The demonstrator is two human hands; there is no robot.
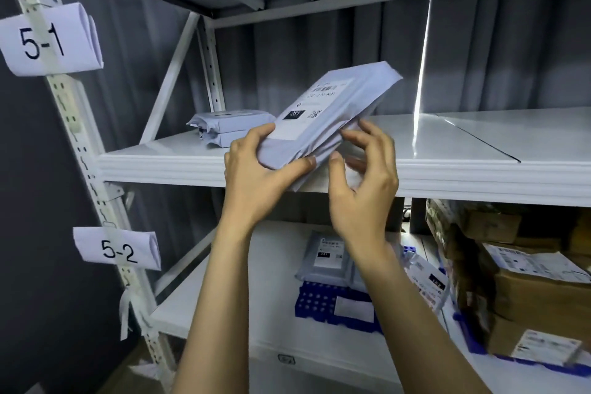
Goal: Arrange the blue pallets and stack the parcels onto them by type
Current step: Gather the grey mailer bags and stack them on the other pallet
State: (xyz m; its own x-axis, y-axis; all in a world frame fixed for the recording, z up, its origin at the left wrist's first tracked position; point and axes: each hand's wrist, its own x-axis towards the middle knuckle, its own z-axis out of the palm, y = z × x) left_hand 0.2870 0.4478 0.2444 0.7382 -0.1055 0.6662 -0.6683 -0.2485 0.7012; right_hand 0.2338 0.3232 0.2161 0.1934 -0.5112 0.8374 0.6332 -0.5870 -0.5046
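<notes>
A grey poly-mailer parcel point(332, 112) with a white shipping label is held tilted over the front edge of the upper shelf point(160, 160). My left hand point(256, 176) grips its lower left corner. My right hand point(364, 189) is at its lower right edge with fingers spread, touching the wrap. Two similar grey parcels point(230, 126) lie stacked at the back left of that shelf. On the shelf below, a blue pallet point(323, 301) carries grey mailers point(326, 259). Another blue pallet point(473, 342) at the right bears brown cardboard boxes point(537, 291).
White metal racking with a slotted upright point(83, 150) stands at the left, with paper tags reading 5-1 point(48, 40) and 5-2 point(118, 249). A dark corrugated wall runs behind. The upper shelf extends bare to the right point(479, 137).
</notes>
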